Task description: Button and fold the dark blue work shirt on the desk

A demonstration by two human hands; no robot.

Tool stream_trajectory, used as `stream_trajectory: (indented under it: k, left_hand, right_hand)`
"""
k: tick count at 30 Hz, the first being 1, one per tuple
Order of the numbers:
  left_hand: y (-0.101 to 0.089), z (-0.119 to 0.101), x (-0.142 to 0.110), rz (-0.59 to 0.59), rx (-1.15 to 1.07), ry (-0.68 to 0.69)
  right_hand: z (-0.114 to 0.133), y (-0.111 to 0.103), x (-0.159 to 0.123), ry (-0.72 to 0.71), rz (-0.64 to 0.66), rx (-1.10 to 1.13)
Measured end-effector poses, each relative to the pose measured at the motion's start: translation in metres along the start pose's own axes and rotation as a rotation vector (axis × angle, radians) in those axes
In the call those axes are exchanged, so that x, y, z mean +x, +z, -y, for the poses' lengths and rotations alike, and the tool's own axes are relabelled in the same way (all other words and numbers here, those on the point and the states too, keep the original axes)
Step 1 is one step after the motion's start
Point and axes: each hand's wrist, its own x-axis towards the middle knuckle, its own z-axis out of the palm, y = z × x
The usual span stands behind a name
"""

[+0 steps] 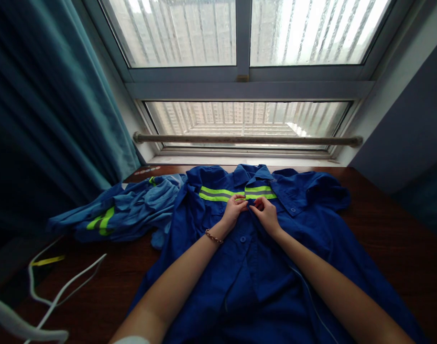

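Observation:
A dark blue work jacket (211, 263) with yellow-green and grey reflective strips lies spread face up, its collar toward the window. Both hands are at its front opening, just below the chest strip. My left hand (234, 209), with a beaded bracelet (213, 236) on its wrist, pinches the left edge of the opening. Close beside it, my right hand (264, 213) has its fingertips closed on the right edge. What lies exactly between the fingertips is too small to make out. A round blue button (243, 239) shows on the front below the hands.
A crumpled lighter blue garment (132, 210) with reflective strips lies on the left. White hangers (66, 286) and a yellow strip (48, 261) are at the lower left of the dark wooden surface (394, 239). Behind are a metal rail (247, 139), a window and a curtain (60, 95).

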Motion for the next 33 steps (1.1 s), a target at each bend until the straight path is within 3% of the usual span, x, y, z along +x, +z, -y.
stream_trajectory:
  k: [13,16,20,26,30,33]
  left_hand:
    - [0.0,0.0,0.0,0.048,0.102,0.079]
    - [-0.003,0.002,0.004,0.043,0.244,0.116]
    - [-0.007,0.007,0.016,0.015,0.447,0.232]
    - [-0.009,0.008,0.034,0.011,0.603,0.363]
    - [-0.006,0.002,0.041,0.009,0.628,0.355]
    - [-0.002,-0.003,0.043,0.012,0.653,0.341]
  right_hand:
    - [0.01,-0.005,-0.002,-0.106,0.005,-0.06]
    - [0.006,-0.008,0.003,-0.01,0.07,-0.053]
    - [0.001,-0.015,0.009,0.226,0.261,-0.065]
    - [0.0,-0.028,-0.004,0.247,0.339,-0.063]
    - [0.006,-0.041,-0.018,0.393,0.456,0.245]
    - [0.012,-0.051,-0.022,0.536,0.448,0.511]
